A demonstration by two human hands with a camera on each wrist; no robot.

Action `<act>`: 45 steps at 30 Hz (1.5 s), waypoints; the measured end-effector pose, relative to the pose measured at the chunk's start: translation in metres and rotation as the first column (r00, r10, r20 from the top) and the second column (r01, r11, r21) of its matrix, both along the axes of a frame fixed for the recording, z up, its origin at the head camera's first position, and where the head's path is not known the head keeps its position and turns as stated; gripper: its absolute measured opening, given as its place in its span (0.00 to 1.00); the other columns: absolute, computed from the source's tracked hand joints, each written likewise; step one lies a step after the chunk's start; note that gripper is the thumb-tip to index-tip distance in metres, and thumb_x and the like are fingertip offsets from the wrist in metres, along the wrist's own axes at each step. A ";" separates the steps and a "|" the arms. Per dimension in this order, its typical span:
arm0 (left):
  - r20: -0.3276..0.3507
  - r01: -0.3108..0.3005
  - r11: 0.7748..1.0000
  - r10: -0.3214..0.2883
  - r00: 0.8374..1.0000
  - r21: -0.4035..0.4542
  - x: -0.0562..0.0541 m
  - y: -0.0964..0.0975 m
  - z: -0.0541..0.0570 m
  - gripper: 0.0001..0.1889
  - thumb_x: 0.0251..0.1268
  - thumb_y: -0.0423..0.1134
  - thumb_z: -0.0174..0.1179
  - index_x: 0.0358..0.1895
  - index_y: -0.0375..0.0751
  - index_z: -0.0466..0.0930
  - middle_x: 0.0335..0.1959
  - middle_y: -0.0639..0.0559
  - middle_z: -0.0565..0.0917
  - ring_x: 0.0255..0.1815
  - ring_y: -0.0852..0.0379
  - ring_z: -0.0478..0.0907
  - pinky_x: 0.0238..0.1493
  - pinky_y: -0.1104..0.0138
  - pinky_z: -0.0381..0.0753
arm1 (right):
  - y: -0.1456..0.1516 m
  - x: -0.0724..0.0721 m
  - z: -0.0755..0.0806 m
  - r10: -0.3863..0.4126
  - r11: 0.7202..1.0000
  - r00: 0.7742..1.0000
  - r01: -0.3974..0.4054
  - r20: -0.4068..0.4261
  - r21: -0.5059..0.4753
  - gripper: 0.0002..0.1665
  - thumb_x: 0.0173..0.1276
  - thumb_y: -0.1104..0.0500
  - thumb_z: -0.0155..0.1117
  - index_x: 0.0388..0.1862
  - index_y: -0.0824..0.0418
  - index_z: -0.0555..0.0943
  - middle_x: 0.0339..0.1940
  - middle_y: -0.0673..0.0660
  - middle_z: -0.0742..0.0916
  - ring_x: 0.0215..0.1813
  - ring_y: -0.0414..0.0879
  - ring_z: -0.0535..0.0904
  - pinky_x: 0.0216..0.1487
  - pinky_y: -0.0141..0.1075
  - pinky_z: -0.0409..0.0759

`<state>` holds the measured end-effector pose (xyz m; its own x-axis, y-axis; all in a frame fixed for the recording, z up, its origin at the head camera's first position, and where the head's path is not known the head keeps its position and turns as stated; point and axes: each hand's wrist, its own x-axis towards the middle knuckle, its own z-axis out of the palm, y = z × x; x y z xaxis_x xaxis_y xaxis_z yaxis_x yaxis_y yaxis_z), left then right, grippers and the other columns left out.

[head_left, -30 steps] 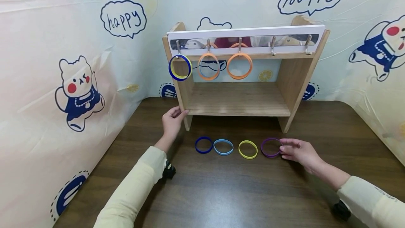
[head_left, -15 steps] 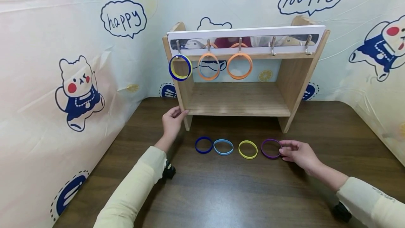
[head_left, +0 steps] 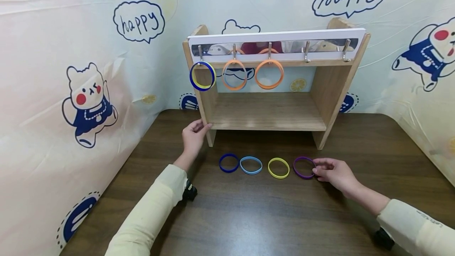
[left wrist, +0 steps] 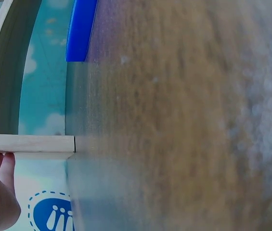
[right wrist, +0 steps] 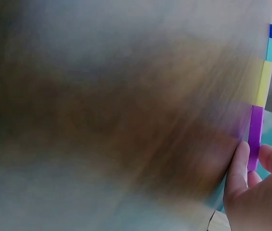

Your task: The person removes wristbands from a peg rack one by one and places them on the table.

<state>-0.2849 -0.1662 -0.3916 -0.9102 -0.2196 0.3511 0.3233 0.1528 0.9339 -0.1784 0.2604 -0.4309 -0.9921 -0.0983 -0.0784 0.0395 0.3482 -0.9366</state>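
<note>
My right hand (head_left: 335,174) pinches the right edge of a purple silicone wristband (head_left: 294,165) between thumb and fingers. In the right wrist view the purple wristband (right wrist: 255,130) stands on its edge on the table. To its left lie a yellow wristband (head_left: 269,169), a light blue one (head_left: 251,173) and a dark blue one (head_left: 221,166), in a row. My left hand (head_left: 192,140) holds the lower left side of a wooden rack (head_left: 268,112), thumb on the front edge. The left wrist view has those fingers (left wrist: 6,171) against the wood, the thumb hidden.
Metal hooks line the rack's white-framed strip (head_left: 277,34). Dark blue and yellow wristbands (head_left: 190,76) hang on the leftmost hook, orange and light blue ones (head_left: 234,88) on the second, orange (head_left: 269,87) on the middle one. A printed curtain (head_left: 142,70) surrounds the brown table (head_left: 249,216).
The right hand has shifted slightly to the left and toward the person, and the purple wristband has moved a little with it. My left hand and the rack stay still.
</note>
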 end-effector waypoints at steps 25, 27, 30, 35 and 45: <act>-0.048 -0.029 0.999 0.030 0.998 0.024 -0.025 -0.008 -0.030 0.19 0.55 0.39 0.73 0.47 0.32 0.84 0.41 0.39 0.87 0.42 0.55 0.84 0.39 0.68 0.83 | 0.000 0.001 0.008 -0.015 0.999 1.000 0.015 0.004 0.046 0.26 0.69 0.64 0.63 0.61 0.78 0.71 0.43 0.66 0.83 0.44 0.53 0.83 0.42 0.39 0.84; -0.046 -0.028 0.999 0.029 0.999 0.026 -0.025 -0.008 -0.031 0.19 0.55 0.39 0.73 0.47 0.32 0.84 0.41 0.39 0.86 0.42 0.55 0.84 0.40 0.68 0.83 | 0.000 0.000 0.012 -0.023 0.998 1.000 0.024 -0.011 0.052 0.26 0.69 0.64 0.64 0.61 0.78 0.71 0.42 0.65 0.82 0.43 0.53 0.83 0.42 0.39 0.84; -0.041 -0.026 0.999 0.027 0.999 0.026 -0.025 -0.009 -0.030 0.19 0.55 0.39 0.73 0.47 0.33 0.84 0.42 0.39 0.86 0.43 0.54 0.84 0.40 0.67 0.83 | 0.001 -0.003 0.019 -0.034 0.998 0.999 0.035 -0.033 0.050 0.27 0.70 0.63 0.63 0.62 0.77 0.70 0.42 0.65 0.81 0.43 0.51 0.83 0.43 0.39 0.84; -0.035 -0.025 1.000 0.026 0.999 0.020 -0.024 -0.008 -0.029 0.19 0.55 0.40 0.73 0.48 0.33 0.84 0.42 0.39 0.86 0.44 0.53 0.84 0.42 0.65 0.84 | 0.000 -0.007 0.034 -0.046 0.998 0.996 0.049 -0.072 0.041 0.28 0.71 0.60 0.63 0.63 0.75 0.70 0.47 0.67 0.79 0.46 0.49 0.82 0.46 0.41 0.83; -0.046 -0.013 1.000 0.014 0.999 0.024 -0.019 -0.006 -0.022 0.18 0.56 0.36 0.72 0.48 0.30 0.84 0.42 0.37 0.86 0.42 0.54 0.84 0.41 0.68 0.83 | -0.006 -0.019 0.066 -0.072 0.997 0.979 0.073 -0.193 -0.004 0.27 0.71 0.59 0.63 0.62 0.74 0.72 0.42 0.56 0.85 0.38 0.38 0.84 0.41 0.36 0.84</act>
